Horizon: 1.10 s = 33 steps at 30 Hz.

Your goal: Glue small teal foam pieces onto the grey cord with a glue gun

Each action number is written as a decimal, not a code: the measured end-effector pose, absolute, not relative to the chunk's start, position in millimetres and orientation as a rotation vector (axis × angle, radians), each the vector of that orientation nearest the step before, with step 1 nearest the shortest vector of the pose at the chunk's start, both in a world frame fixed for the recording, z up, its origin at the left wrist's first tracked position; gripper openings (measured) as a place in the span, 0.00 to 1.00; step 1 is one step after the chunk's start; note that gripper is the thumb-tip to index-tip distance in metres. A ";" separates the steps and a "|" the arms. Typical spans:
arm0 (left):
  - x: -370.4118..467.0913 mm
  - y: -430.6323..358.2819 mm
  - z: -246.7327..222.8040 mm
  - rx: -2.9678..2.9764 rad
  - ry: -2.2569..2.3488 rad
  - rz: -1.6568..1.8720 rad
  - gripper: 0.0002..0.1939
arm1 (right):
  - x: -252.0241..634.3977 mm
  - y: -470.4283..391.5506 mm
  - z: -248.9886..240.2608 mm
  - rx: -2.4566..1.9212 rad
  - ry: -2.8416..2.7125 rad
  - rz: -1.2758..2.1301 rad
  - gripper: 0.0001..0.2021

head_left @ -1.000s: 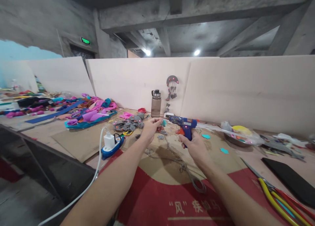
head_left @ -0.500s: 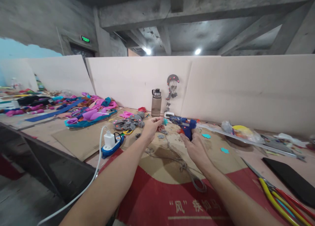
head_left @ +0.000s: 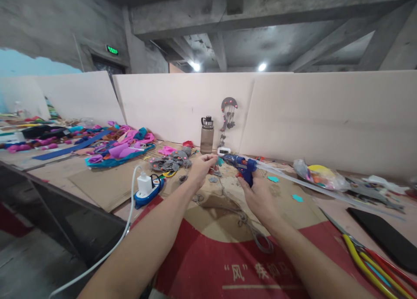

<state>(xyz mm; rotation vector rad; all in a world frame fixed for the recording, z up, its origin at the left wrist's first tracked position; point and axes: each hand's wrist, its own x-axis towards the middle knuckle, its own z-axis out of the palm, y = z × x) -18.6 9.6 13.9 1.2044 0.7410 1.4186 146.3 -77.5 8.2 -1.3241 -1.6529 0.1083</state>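
My right hand (head_left: 257, 190) is wrapped round the grip of a blue glue gun (head_left: 240, 163), with a long clear glue stick (head_left: 293, 179) sticking out of its back. Between the fingertips of my left hand (head_left: 202, 168) is a small teal felt piece (head_left: 220, 161). The gun's nozzle is right at this piece; whether they touch I cannot tell. Below both hands, a grey cord (head_left: 234, 210) with a loop lies on the cardboard. Two teal felt cutouts (head_left: 273, 179) rest to the right of the gun.
A water bottle (head_left: 207, 136) stands at the back before a white partition (head_left: 169, 103). Grey felt pieces (head_left: 171, 161) and a blue power strip (head_left: 148, 195) lie left. On the right are yellow-handled scissors (head_left: 358, 255), a black phone (head_left: 384, 236) and a plastic bag (head_left: 329, 177).
My right hand has tilted the glue gun slightly, its back end lower and the glue stick now slanting down to the right. The nozzle is closer to the teal piece. My left hand has hardly moved.
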 end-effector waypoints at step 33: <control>-18.0 8.4 14.3 1.199 0.706 1.428 0.15 | 147.7 -77.7 5.0 -1.324 -1.680 0.012 0.12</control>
